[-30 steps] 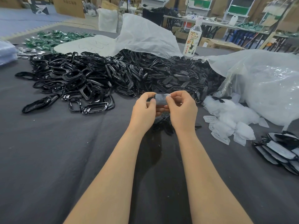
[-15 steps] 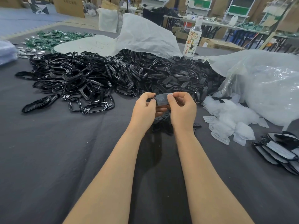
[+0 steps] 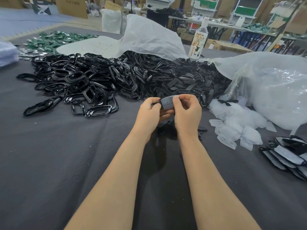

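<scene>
Bare forearms; bare left hand (image 3: 149,112); bare right hand (image 3: 188,113)

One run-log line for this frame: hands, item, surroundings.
left hand: holds film-covered part | right hand: pinches part's top edge | position: over grey cloth | nearby: black frame pile behind, clear film pieces right

The grey cloth-covered worktop (image 3: 58,163) carries a broad heap of black plastic parts (image 3: 116,80), with green pieces (image 3: 54,39) behind its left end, a bottle (image 3: 198,45) just behind it, and a clear bag (image 3: 274,90) and white film scraps (image 3: 235,123) to its right.
</scene>
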A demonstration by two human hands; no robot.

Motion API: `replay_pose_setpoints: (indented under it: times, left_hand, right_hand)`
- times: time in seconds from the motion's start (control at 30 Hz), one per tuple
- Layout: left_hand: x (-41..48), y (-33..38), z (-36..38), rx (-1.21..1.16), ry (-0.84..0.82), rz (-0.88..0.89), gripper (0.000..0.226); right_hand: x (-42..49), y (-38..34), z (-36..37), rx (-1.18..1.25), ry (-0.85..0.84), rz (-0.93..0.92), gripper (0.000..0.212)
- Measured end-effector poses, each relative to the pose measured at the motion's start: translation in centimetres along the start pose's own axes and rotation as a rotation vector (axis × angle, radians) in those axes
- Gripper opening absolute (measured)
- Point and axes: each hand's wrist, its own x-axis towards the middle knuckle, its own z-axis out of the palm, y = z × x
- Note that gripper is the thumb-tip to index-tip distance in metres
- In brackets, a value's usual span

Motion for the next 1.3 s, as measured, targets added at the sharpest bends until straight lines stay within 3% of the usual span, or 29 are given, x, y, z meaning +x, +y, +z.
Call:
replay_pose_setpoints:
  times: [0.6,0.83,1.03,1.17,1.3]
  left_hand:
    - [-0.07,-0.16,-0.02,0.053,0.005,0.031,0.024]
    - [-0.35,-0.34,-0.17,0.112,0.049,0.11,0.007]
    - [-0.21,-0.45,-0.53,0.17,0.066,0.146,0.013]
    - [-0.03,-0.59,-0.56,0.183,0.052,0.154,0.014]
    - [0.14,-0.65,-0.72,0.182,0.049,0.164,0.017]
  right_hand:
    - [0.04,0.02,-0.22,-0.053,-0.033,-0.046,0.006]
    - [-0.06,-0.03,-0.23,-0.049,-0.093,-0.038,0.004]
    - [-0.1,0.0,-0.24,-0.054,-0.1,-0.021,0.005]
    - [0.09,0.13,-0.3,-0.011,-0.077,0.081,0.018]
    - [0.67,0.27,-0.36,0.1,-0.168,0.262,0.016]
